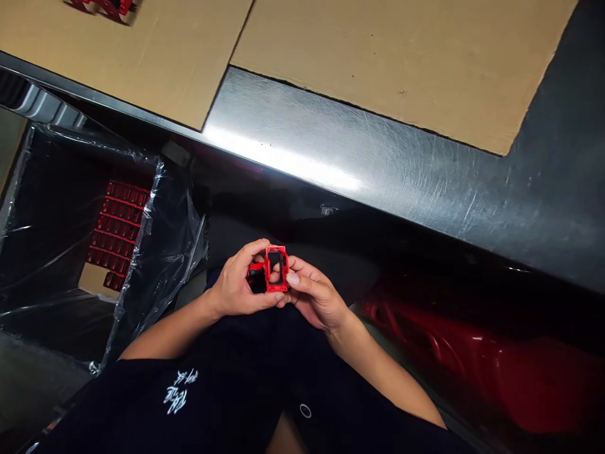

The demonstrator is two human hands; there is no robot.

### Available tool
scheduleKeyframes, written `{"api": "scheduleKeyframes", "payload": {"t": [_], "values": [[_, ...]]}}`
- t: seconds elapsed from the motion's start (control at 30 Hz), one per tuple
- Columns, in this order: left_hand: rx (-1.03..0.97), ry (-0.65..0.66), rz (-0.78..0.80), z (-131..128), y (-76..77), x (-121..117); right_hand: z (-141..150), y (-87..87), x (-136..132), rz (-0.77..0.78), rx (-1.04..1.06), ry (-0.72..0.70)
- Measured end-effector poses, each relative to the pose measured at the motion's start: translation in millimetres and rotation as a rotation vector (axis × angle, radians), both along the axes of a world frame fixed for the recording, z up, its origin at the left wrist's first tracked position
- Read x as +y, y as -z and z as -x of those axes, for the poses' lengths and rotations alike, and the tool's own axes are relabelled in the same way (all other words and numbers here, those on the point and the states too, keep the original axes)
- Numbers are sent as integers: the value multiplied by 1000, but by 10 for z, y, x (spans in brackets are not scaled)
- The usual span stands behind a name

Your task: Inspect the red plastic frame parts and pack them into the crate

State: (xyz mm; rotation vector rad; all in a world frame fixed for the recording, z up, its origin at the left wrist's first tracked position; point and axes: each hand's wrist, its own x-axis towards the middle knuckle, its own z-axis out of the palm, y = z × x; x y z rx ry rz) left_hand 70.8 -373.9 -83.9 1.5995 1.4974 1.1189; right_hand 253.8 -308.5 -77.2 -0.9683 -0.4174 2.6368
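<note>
A small red rectangular frame point(269, 270) with a black inner edge is held upright in front of my body, its open middle facing me. My left hand point(235, 284) closes around it from the left, fingers at the top edge and thumb along the bottom. Another red and black portion point(256, 268) shows inside that hand; whether it belongs to the same piece I cannot tell. My right hand point(317, 295) pinches the right side of the frame, its thumb at the lower right edge and fingers partly hidden behind.
Cardboard sheets point(378, 69) lie on a metal table point(302, 142) ahead. Red parts point(111, 7) sit on the far left sheet. A plastic-lined box point(47, 208) at left holds rows of red parts point(116, 224). Red plastic-looking material point(520, 378) lies at lower right.
</note>
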Motion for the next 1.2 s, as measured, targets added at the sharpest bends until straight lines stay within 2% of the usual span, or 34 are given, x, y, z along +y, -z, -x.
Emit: {"api": "scheduleKeyframes", "payload": {"t": [0.3, 0.67, 1.0, 1.2], "values": [[49, -33, -100, -13, 12, 43, 29, -45, 6, -39, -20, 22], [49, -41, -71, -10, -21, 45, 53, -54, 27, -75, -78, 126], [-14, -6, -48, 26, 28, 2, 29, -34, 43, -144, -151, 164], [-42, 2, -23, 31, 23, 3, 31, -49, 39, -132, -114, 151]]}}
